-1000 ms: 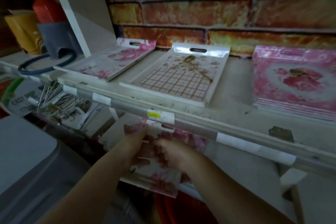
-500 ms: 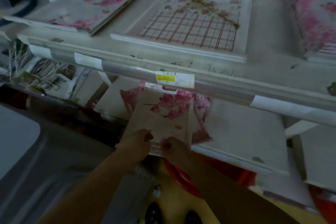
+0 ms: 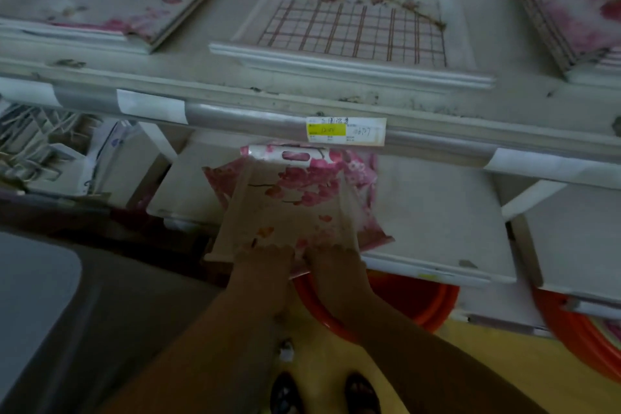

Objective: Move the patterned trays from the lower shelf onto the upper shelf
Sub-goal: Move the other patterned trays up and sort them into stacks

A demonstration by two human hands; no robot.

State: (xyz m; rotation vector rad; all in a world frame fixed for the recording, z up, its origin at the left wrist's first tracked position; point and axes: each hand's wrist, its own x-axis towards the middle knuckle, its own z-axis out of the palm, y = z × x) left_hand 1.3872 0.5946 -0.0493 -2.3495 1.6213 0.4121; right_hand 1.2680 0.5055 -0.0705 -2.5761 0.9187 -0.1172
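A pink-flowered tray (image 3: 289, 208) with a cut-out handle lies tilted on the lower shelf (image 3: 437, 222), its near edge past the shelf front. My left hand (image 3: 265, 262) and my right hand (image 3: 331, 262) both grip that near edge, side by side. Under it lies another pink patterned tray (image 3: 364, 178), partly covered. On the upper shelf (image 3: 215, 77) rest a pink-flowered tray (image 3: 111, 0) at the left, a checked tray (image 3: 353, 20) in the middle and a stack of pink trays (image 3: 571, 0) at the right.
The upper shelf's front rail carries a yellow price label (image 3: 342, 131) right above the held tray. Red basins (image 3: 396, 299) sit below the lower shelf. A grey bin (image 3: 50, 306) stands at the left. My shoes (image 3: 322, 393) are on a yellow floor.
The flowered tray has slid toward me, out from under the upper shelf, with both hands on its near edge. My view has dropped and moved closer.
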